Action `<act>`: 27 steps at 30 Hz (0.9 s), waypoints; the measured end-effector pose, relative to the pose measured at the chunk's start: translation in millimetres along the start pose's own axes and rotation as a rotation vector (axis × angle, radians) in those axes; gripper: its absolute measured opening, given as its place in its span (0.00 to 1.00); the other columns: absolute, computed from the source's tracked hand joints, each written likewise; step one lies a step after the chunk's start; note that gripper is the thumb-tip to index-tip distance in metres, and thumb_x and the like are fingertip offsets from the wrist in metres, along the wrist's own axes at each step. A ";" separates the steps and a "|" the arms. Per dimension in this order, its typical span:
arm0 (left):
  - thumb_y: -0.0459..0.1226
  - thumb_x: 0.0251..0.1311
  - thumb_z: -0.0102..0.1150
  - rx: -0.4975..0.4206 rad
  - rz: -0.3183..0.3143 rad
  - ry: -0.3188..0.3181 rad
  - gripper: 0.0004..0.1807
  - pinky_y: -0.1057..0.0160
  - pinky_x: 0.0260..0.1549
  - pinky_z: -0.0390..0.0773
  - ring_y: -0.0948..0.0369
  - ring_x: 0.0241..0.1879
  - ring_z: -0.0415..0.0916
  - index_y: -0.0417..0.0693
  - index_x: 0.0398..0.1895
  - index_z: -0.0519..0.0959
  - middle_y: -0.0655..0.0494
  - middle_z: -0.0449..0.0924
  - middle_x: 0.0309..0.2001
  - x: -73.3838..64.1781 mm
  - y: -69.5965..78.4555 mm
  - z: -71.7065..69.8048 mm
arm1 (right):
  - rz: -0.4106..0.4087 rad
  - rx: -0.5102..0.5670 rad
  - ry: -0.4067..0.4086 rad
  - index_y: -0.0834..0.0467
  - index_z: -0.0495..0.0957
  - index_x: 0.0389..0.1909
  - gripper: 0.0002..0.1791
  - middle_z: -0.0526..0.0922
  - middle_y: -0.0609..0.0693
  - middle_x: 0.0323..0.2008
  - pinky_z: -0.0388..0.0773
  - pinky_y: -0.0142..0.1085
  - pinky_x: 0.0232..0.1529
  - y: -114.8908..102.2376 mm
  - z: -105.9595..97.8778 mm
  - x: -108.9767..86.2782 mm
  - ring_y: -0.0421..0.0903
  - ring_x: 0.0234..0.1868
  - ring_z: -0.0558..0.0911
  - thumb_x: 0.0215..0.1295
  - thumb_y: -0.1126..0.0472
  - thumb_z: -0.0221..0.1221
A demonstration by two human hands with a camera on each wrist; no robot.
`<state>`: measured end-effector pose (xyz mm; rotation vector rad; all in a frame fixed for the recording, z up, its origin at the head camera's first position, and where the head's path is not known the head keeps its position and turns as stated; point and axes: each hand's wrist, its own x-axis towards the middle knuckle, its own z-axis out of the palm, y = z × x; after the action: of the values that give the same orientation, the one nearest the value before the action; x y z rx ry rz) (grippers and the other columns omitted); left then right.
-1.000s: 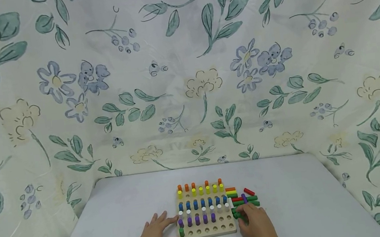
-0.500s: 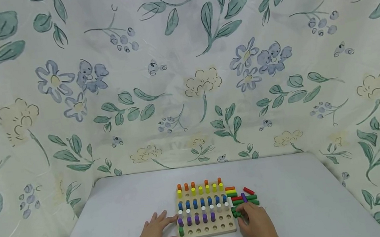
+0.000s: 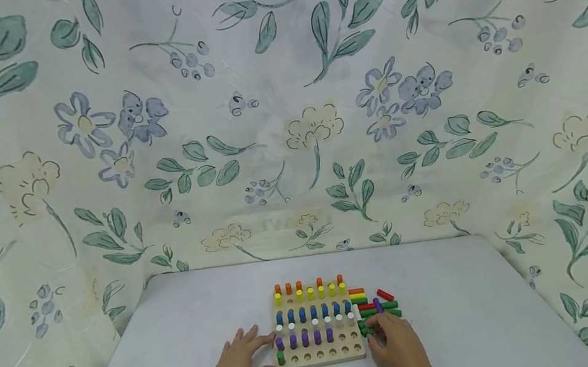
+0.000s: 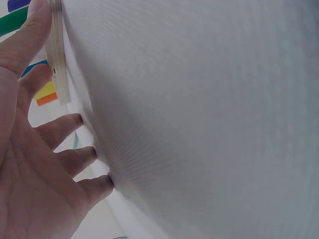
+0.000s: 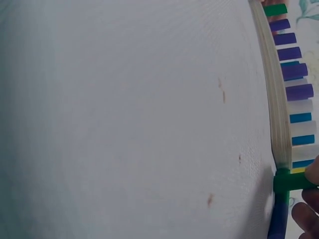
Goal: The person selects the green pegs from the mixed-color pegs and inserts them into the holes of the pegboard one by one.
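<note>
Green peg, lower right in the right wrist view, is pinched by right hand; judged light, stiff, smooth, best gripped near its upper end. Pegboard is touched by left hand, fingers spread.

Δ over last 1.0 s v. small. Head-cam view dipped slightly: far edge of white table & floral cloth now a touch higher in frame. R hand: less green visible inside pinch on green peg; exact shift too small to tell.
</note>
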<state>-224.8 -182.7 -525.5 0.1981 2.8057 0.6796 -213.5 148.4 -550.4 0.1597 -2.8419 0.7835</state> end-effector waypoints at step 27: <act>0.57 0.44 0.77 0.001 -0.030 -0.008 0.43 0.25 0.69 0.43 0.29 0.75 0.46 0.56 0.67 0.78 0.34 0.63 0.73 3.8 -1.3 3.3 | -0.059 -0.027 0.064 0.49 0.81 0.38 0.09 0.77 0.38 0.33 0.80 0.36 0.38 -2.0 -0.5 0.1 0.36 0.35 0.74 0.60 0.58 0.71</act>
<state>-227.7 -181.8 -529.7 0.1588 2.7956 0.6697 -213.3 147.0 -548.9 0.2093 -2.7728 0.7254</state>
